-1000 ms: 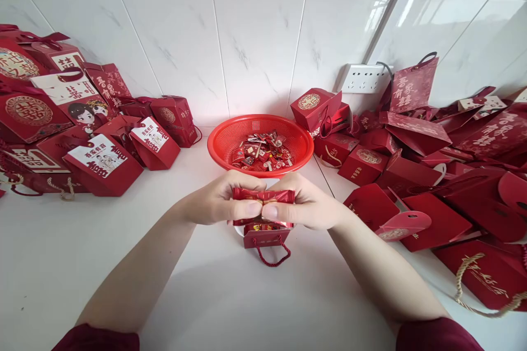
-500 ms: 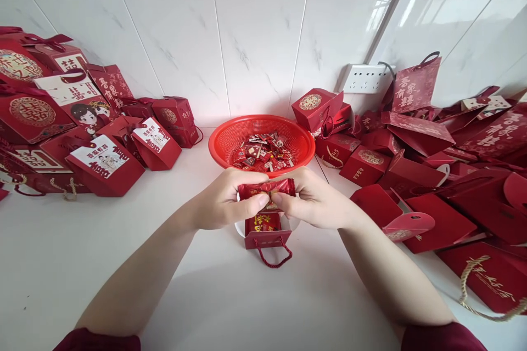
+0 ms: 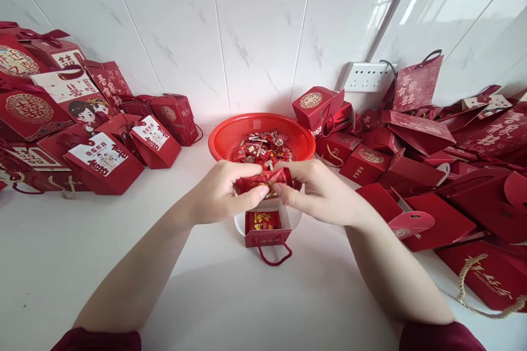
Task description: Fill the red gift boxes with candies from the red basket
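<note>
Between both hands is a shiny red candy packet [image 3: 267, 178], held above a small open box. My left hand [image 3: 224, 192] pinches its left part with thumb and fingers, and my right hand [image 3: 310, 192] grips the right part. Below them the red box [image 3: 267, 240], white inside, stands open with a rope handle hanging at its front. A red packet with yellow characters [image 3: 263, 221] lies inside it. Just behind the hands, a red plastic basket [image 3: 222, 140] holds many small wrapped candies [image 3: 267, 145].
Closed red gift boxes [image 3: 102, 162] are piled at the left. More red boxes and bags [image 3: 444, 219] crowd the right side. A white power strip [image 3: 368, 77] is on the tiled wall [image 3: 259, 38] behind the basket.
Both hands have risen slightly and their thumbs have drawn a little apart. The packet between them has tilted and creased, showing more of the open box below.
</note>
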Action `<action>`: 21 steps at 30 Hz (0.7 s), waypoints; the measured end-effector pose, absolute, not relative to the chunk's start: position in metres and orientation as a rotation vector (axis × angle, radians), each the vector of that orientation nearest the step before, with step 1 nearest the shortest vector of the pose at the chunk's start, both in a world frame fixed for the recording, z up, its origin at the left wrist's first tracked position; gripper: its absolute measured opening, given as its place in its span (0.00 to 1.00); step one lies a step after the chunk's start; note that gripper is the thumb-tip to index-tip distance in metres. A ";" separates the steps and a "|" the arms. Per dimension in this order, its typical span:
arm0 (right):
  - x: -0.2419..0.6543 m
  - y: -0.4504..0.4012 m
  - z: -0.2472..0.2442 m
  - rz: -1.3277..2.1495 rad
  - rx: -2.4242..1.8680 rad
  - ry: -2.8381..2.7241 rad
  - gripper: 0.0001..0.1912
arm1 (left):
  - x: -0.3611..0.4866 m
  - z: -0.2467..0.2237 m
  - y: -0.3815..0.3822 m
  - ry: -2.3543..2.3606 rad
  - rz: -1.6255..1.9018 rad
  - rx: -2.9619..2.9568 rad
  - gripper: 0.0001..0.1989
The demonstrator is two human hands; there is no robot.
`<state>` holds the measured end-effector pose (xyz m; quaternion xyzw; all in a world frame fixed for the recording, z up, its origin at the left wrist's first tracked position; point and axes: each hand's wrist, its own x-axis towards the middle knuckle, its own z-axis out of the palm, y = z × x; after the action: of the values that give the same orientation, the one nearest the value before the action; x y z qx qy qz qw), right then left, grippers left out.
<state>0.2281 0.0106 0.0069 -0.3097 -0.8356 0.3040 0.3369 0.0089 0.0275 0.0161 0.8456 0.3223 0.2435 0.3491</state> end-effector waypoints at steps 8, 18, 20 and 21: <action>0.245 0.016 0.010 0.712 -0.909 -2.148 0.11 | -0.006 0.021 0.047 1.230 0.719 2.285 0.16; 0.246 0.021 0.010 0.244 -1.213 -2.284 0.07 | 0.003 0.012 0.047 1.146 0.349 2.507 0.14; 0.251 0.021 0.011 0.221 -1.251 -2.323 0.08 | 0.005 0.014 0.035 1.085 0.191 2.522 0.12; 0.252 0.021 0.011 0.223 -1.273 -2.354 0.09 | 0.005 0.013 0.028 1.076 0.118 2.517 0.12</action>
<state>0.2517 0.0208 0.0111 -0.4617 -0.8539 0.0809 0.2260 0.0052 0.0280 0.0130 0.9002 0.3848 0.0421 0.1995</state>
